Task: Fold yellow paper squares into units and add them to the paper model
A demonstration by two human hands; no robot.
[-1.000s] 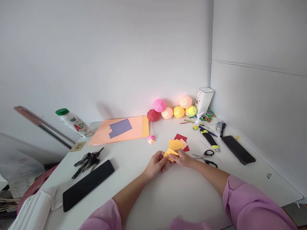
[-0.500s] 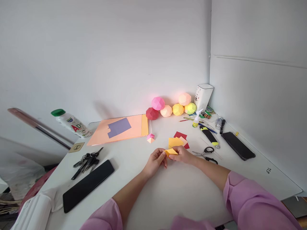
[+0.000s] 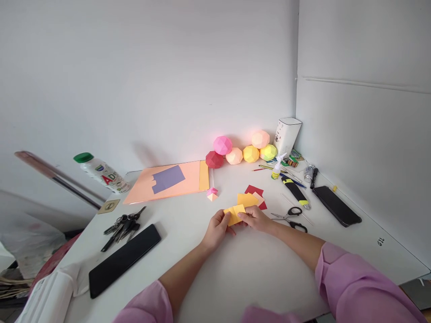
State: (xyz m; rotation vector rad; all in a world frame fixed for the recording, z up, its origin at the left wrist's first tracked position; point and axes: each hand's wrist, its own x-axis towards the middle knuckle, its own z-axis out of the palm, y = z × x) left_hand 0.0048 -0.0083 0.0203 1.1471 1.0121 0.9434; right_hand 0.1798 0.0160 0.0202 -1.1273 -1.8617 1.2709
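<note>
A small yellow paper square (image 3: 235, 214) with a crease down its middle is held between both hands above the white table. My left hand (image 3: 216, 229) pinches its left side, thumb on top. On the right side, my right hand (image 3: 258, 218) grips the paper the same way, its thumb lying on the face. Just beyond my right hand are loose paper squares: a yellow one (image 3: 246, 199), a peach one (image 3: 259, 197) and red ones (image 3: 253, 190). Scissors (image 3: 288, 215) lie to the right of that hand. Two small folded paper pieces (image 3: 212, 194) stand beyond my left hand.
Faceted paper balls (image 3: 222, 145) sit along the wall. A glue bottle (image 3: 275, 171), a box cutter (image 3: 296, 193) and a black case (image 3: 336, 205) are at right. At left are a phone (image 3: 125, 260), keys (image 3: 123, 226), a white bottle (image 3: 103, 174) and peach sheets (image 3: 141, 188).
The yellow paper was folded over to a point; now it is opened out flat, facing me, with a crease showing. Both hands keep hold of it, almost in the same place.
</note>
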